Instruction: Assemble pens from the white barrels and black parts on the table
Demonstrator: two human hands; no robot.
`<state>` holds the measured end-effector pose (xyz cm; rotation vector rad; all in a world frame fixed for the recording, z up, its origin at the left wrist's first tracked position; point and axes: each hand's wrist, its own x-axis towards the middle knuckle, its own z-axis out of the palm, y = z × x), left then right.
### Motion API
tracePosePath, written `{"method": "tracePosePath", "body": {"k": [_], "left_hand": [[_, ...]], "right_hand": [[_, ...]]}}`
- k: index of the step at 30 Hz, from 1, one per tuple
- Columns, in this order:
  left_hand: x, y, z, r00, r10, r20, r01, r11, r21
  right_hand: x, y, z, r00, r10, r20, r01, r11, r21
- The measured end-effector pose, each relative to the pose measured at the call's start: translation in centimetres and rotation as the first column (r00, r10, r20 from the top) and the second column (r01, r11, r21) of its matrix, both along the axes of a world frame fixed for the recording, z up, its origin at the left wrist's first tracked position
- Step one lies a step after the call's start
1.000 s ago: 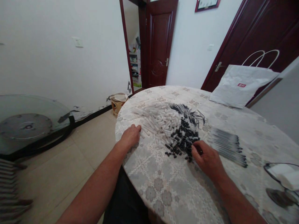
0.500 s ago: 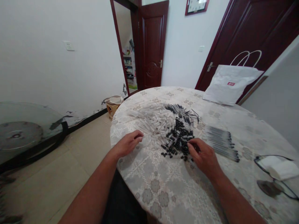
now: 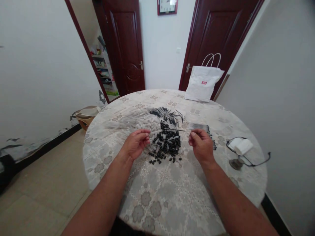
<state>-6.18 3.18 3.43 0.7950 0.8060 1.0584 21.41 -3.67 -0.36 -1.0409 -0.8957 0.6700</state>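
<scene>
Both hands have lifted off the piles since the earlier frame and are now hovering at the frame's centre. The left hand (image 3: 135,144) is pinching a white pen barrel (image 3: 155,132) between closed fingers, its tip pointing right. The right hand (image 3: 200,144) is curling its fingers shut, though what they grip is too small to tell. Between them, black caps (image 3: 167,146) are lying on the table (image 3: 172,196), white barrels (image 3: 133,120) heaped upper left.
</scene>
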Motion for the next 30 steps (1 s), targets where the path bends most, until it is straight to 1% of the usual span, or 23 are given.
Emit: {"method": "tracePosePath", "body": {"k": [3,6,10,14,18,21,24,30], "left_hand": [[1.1,0.3,-0.7,0.998,0.032,0.059,-0.031,0.999,-0.015],[1.9,0.6,-1.6,0.991,0.073,0.109,-0.071,0.997,-0.020],[2.3,1.0,-2.8,0.979,0.157,0.127,-0.157,0.988,-0.009],[2.1,1.2,-3.6,0.981,0.182,0.068,-0.185,0.981,0.051],[1.9,0.8,-3.8,0.977,0.212,0.022,-0.213,0.963,0.164],[1.9,0.6,-3.6,0.966,0.259,0.009,-0.255,0.942,0.218],[1.9,0.5,-3.5,0.961,0.278,0.012,-0.272,0.933,0.235],[2.0,0.4,-3.5,0.967,0.252,0.048,-0.256,0.936,0.241]], "right_hand": [[0.4,0.4,-0.1,0.995,0.025,-0.098,-0.024,1.000,0.021],[0.3,0.5,-0.1,0.990,0.038,-0.138,-0.035,0.999,0.025],[-0.1,0.4,-0.2,0.989,0.051,-0.137,-0.052,0.999,-0.002],[-0.4,0.5,-0.6,0.994,0.054,-0.095,-0.058,0.998,-0.032],[-0.6,0.4,-0.8,0.995,0.049,-0.084,-0.053,0.998,-0.039],[-0.7,0.3,-0.7,0.996,0.058,-0.066,-0.060,0.998,-0.028],[-0.8,0.1,-0.7,0.997,0.067,-0.049,-0.068,0.998,-0.017],[-0.8,0.2,-0.9,0.998,0.057,-0.042,-0.058,0.998,-0.024]]}}
